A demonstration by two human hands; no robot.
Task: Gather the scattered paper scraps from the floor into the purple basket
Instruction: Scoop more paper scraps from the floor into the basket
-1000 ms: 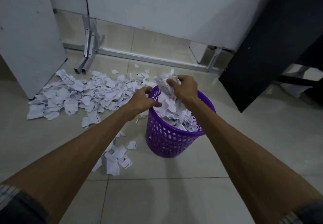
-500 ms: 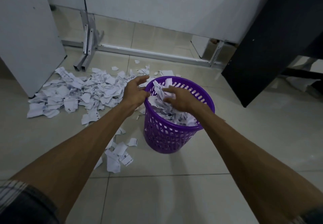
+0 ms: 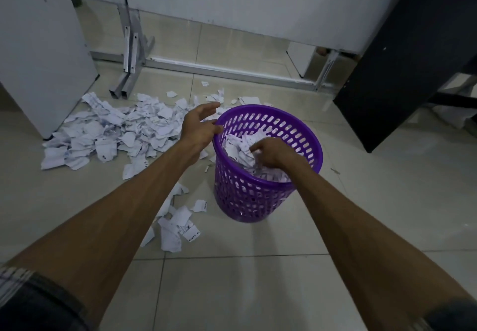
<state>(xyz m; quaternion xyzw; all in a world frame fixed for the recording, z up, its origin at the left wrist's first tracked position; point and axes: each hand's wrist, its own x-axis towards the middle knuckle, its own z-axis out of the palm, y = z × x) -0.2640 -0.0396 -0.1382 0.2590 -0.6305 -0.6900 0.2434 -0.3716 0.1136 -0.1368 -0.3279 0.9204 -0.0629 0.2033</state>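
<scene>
right hand in purple basket — fingertips buried, scraps

Purple basket of smooth, slightly glossy perforated plastic, paper scraps white, crumpled and matt with faint print, floor of pale glazed tiles with a soft sheen, frame rail of dull grey metal, black panel matt
</scene>
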